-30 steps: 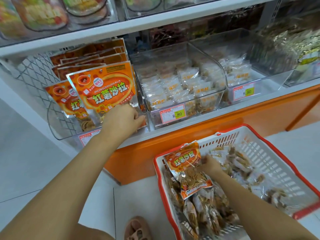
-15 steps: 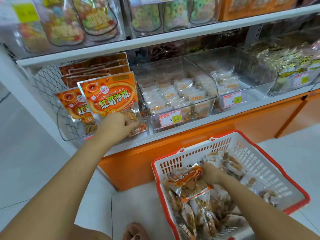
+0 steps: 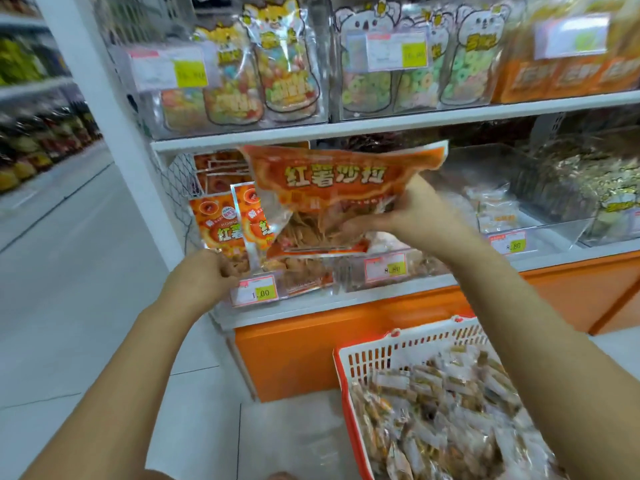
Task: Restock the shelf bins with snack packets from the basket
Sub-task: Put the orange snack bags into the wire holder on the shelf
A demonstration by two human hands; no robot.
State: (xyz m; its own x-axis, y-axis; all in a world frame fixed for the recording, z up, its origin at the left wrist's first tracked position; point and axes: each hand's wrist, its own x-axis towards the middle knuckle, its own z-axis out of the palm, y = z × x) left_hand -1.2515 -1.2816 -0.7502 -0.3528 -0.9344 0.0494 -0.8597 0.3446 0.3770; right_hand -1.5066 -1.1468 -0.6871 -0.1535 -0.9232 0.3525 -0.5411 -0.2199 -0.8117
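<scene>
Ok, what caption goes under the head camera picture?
Right hand holds an orange snack packet before the shelf; left hand touches the shelved packets; basket below.

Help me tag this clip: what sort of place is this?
Probably a shop's snack aisle: price tags on clear shelf bins, candy bags on the shelf above, and a red-rimmed basket of packets.

Orange snack packet [image 3: 332, 188] with yellow lettering; red-rimmed white basket [image 3: 391, 355].
</scene>
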